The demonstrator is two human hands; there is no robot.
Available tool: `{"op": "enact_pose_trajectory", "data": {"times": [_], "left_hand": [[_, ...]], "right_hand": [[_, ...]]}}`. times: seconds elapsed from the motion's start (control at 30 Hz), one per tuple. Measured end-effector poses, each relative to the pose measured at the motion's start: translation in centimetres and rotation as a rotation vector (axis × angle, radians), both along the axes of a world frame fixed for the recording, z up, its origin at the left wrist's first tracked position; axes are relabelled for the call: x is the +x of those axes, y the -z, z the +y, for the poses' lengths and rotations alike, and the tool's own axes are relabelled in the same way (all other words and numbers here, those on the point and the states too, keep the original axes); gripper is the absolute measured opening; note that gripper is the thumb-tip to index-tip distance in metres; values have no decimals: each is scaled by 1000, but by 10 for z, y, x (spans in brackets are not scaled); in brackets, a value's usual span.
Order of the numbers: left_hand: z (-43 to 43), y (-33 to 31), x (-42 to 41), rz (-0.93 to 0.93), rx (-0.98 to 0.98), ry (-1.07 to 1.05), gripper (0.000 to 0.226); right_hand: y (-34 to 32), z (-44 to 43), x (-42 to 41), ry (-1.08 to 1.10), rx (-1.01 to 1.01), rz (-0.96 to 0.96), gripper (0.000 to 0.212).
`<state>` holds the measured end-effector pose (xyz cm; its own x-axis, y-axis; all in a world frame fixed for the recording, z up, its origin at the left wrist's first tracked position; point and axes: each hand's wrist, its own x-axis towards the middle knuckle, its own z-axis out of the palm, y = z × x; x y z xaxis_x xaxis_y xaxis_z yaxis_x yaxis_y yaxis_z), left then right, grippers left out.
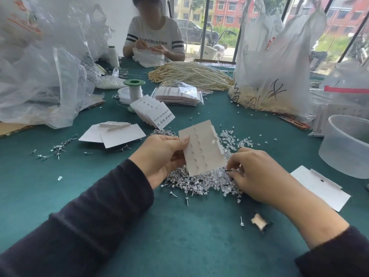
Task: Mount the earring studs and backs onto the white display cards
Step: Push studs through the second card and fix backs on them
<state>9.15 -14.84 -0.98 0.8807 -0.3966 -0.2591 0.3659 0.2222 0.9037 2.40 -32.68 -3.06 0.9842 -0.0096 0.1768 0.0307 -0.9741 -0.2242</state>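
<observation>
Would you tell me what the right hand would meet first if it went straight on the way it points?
Most likely the lower right corner of the white display card in the left hand; the right hand points at it, though depth is unclear.

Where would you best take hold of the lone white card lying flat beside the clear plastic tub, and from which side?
Probably the near long edge of the card, coming from the person's side with the right hand. It lies flat and thin on the table, so a fingertip must lift an edge before pinching; the far edge carries the tab strip.
</observation>
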Motion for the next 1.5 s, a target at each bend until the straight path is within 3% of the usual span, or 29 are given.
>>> {"op": "enact_pose_trajectory", "data": {"times": [0.33,0.67,1.07,1.27,1.5], "left_hand": [[-3,4,-2,-66,100,22,11],[-2,7,-2,-133,160,33,12],[-3,11,-1,-245,256,11,17],[-8,14,-7,-441,420,-52,20],[-11,17,-10,-593,531,-47,29]], "right_hand": [[3,0,0,24,114,-9,9],[1,0,-2,22,39,-68,11],[-10,-2,-8,139,377,-211,18],[-18,7,-12,211,513,-333,16],[-27,31,-22,84,569,-427,18]]}}
